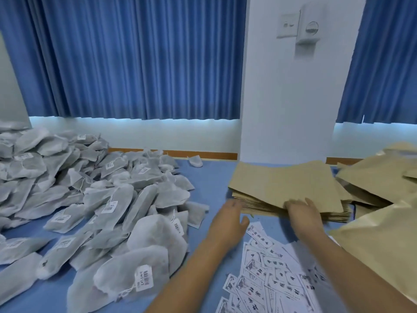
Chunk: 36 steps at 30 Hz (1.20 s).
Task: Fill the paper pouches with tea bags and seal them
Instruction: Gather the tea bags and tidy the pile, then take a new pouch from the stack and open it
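Nearest, a scatter of white printed slips (273, 276) lies on the blue worktop (209, 177) between the two forearms, some overlapping, each with a dark border and characters too blurred to read. To the right of them, loose brown pouches (379, 242) are heaped at the frame edge, creased and slightly glossy; whether they hold anything cannot be told.

On the left, a broad pile of tea bags (101, 211) spreads from the near edge to the far one. They are grey-white mesh sachets, plump and lying at all angles, many with a small white barcode tag on a string. The pile's right edge comes close beside the left forearm.

Past the slips, the left hand (228, 219) has its thumb spread wide and its fingers stretched forward to the near left corner of the stack of paper pouches (284, 184), holding nothing. The right hand (302, 213) lays its fingers over the near edge of the top pouch; motion blur hides whether the thumb is tucked beneath, so a grip cannot be told. The stack is flat, tan and unprinted, its sheets slightly fanned.

Farther back, one small white bag (195, 161) lies alone. Behind stand a white pillar (286, 109) with a switch plate (288, 24), and blue curtains (135, 64) on both sides.
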Each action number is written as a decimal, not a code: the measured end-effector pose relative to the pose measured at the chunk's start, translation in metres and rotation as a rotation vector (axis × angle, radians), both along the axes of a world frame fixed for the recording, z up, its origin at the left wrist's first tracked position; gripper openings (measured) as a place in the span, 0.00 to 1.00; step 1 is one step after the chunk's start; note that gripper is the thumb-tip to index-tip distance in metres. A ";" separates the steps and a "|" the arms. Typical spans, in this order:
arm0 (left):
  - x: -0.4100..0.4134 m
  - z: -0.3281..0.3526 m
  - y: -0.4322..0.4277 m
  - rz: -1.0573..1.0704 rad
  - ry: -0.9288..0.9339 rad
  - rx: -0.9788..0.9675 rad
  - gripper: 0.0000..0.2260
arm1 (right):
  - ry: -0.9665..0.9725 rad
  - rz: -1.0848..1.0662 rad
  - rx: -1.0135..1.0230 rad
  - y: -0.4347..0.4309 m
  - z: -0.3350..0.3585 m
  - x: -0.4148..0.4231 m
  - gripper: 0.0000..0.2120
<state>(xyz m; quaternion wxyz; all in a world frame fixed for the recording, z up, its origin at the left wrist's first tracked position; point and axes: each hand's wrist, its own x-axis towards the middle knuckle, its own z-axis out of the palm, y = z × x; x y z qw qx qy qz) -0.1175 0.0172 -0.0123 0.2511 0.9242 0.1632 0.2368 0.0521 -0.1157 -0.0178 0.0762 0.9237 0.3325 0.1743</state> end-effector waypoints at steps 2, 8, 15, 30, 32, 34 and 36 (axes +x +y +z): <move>-0.001 -0.011 -0.016 -0.008 -0.194 -0.130 0.14 | 0.039 0.021 0.083 -0.006 0.008 -0.007 0.17; 0.000 -0.039 -0.050 -0.033 -0.344 -0.607 0.11 | -0.029 0.184 0.546 -0.015 0.014 -0.025 0.21; -0.005 -0.048 -0.049 -0.090 -0.177 -0.471 0.12 | -0.038 -0.079 0.142 -0.051 0.003 0.008 0.23; 0.005 -0.036 -0.067 -0.088 -0.444 -1.076 0.36 | 0.642 0.176 1.397 -0.046 0.005 -0.087 0.15; -0.001 -0.034 -0.065 0.076 -0.496 -0.785 0.41 | 0.838 0.097 1.456 -0.050 0.003 -0.087 0.11; -0.010 -0.032 -0.054 0.123 -0.457 -0.108 0.41 | 0.951 0.050 1.494 -0.055 0.002 -0.087 0.10; -0.015 -0.026 -0.045 -0.147 -0.368 0.285 0.29 | 1.141 0.045 1.606 -0.058 0.003 -0.086 0.10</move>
